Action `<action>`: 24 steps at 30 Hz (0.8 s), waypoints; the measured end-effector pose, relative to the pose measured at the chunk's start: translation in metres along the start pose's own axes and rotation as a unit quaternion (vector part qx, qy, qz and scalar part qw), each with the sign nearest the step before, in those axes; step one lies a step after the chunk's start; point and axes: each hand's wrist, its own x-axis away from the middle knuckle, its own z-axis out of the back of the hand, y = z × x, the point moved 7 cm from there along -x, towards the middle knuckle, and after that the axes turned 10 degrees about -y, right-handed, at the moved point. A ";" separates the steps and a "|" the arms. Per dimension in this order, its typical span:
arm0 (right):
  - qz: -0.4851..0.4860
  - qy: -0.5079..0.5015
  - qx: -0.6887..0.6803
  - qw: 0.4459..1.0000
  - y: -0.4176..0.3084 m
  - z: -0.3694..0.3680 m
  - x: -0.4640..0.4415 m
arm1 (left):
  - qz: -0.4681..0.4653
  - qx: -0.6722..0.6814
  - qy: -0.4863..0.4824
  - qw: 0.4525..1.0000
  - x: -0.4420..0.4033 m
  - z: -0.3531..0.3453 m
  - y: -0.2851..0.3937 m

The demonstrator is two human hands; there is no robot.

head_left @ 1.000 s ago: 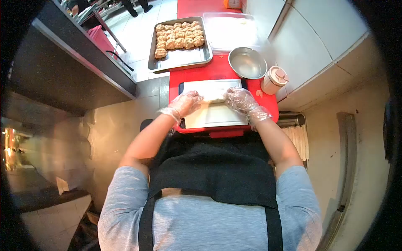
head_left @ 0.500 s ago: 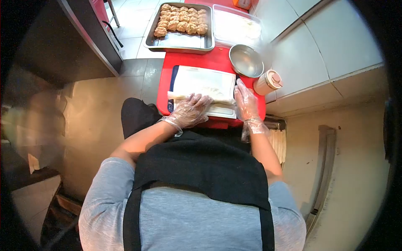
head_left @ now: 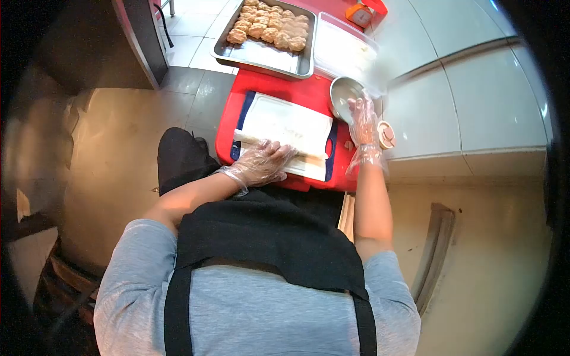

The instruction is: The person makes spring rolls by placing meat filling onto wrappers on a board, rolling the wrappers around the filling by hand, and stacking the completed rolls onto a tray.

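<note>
My left hand [head_left: 264, 163], in a clear plastic glove, lies over a long pale rolled sheet, perhaps dough [head_left: 309, 155], near the front of the white cutting board [head_left: 285, 115]. Its fingers are stretched out across the roll. A thin smear of white bits shows on the board behind the roll. My right hand [head_left: 363, 121], also gloved, reaches over the near right rim of a metal bowl [head_left: 339, 95]. Its fingers are extended, with the tips over the bowl's inside; whether they touch the contents I cannot tell.
A metal tray [head_left: 261, 62] with several browned lumps of food stands behind the board on the red table [head_left: 234, 110]. To its right is a clear plastic container [head_left: 341, 44] with something white. A lidded jar [head_left: 386, 135] and an orange scale [head_left: 358, 15] are near the tiled wall.
My right hand has left the board's right edge and moved up and right to the bowl. My left hand stays on the roll. The whole view has shifted and turned slightly.
</note>
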 end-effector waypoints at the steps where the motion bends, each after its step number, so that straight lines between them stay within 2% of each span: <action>1: 0.026 0.018 0.057 0.998 -0.004 0.001 -0.017 | -0.005 -0.004 0.010 1.000 0.001 0.000 0.000; 2: 0.028 0.010 0.135 0.990 0.006 -0.003 -0.033 | -0.009 -0.008 0.020 1.000 0.003 0.000 -0.001; 3: 0.011 -0.051 0.281 0.958 0.025 -0.014 -0.051 | -0.005 -0.010 0.021 1.000 0.003 -0.002 -0.002; 5: 0.006 -0.189 0.504 0.843 0.042 -0.040 -0.069 | 0.010 -0.012 0.022 1.000 0.003 -0.004 -0.002; 7: -0.154 -0.148 0.354 0.910 0.052 -0.031 -0.074 | 0.014 0.016 0.012 1.000 0.004 -0.006 -0.003; 9: 0.014 -0.131 0.301 0.944 0.082 -0.016 -0.091 | 0.010 0.041 0.005 0.999 0.003 -0.008 -0.005; 11: -0.060 -0.092 0.123 0.986 0.035 0.007 -0.057 | 0.014 0.048 0.001 0.999 0.004 -0.008 -0.004; 12: -0.055 -0.133 0.016 0.989 0.011 -0.006 -0.036 | 0.017 0.049 -0.006 0.999 0.003 -0.005 -0.004; 14: -0.041 -0.203 -0.205 0.957 -0.030 -0.048 0.003 | 0.017 0.061 -0.020 0.998 0.004 -0.001 -0.006; 15: 0.054 -0.259 -0.094 0.960 -0.027 -0.067 0.016 | 0.015 0.062 -0.022 0.998 0.005 -0.002 -0.005; 16: -0.082 -0.300 -0.104 0.945 -0.027 -0.094 0.026 | 0.012 0.062 -0.023 0.998 0.005 -0.004 -0.005; 17: -0.171 -0.312 -0.060 0.933 -0.043 -0.124 0.035 | 0.010 0.062 -0.024 0.998 0.005 -0.005 -0.005; 18: -0.088 -0.378 -0.158 0.908 -0.006 -0.157 0.052 | -0.004 0.064 -0.030 0.997 0.005 -0.002 -0.006; 19: 0.055 -0.399 0.123 0.907 -0.018 -0.179 0.049 | 0.000 0.057 -0.003 0.998 0.004 -0.003 -0.008; 21: 0.059 -0.453 0.045 0.888 -0.046 -0.200 0.060 | 0.008 0.041 0.050 0.998 0.005 -0.010 -0.008; 24: -0.004 -0.413 0.066 0.908 -0.044 -0.170 0.060 | 0.000 0.055 0.001 0.998 0.006 -0.010 -0.006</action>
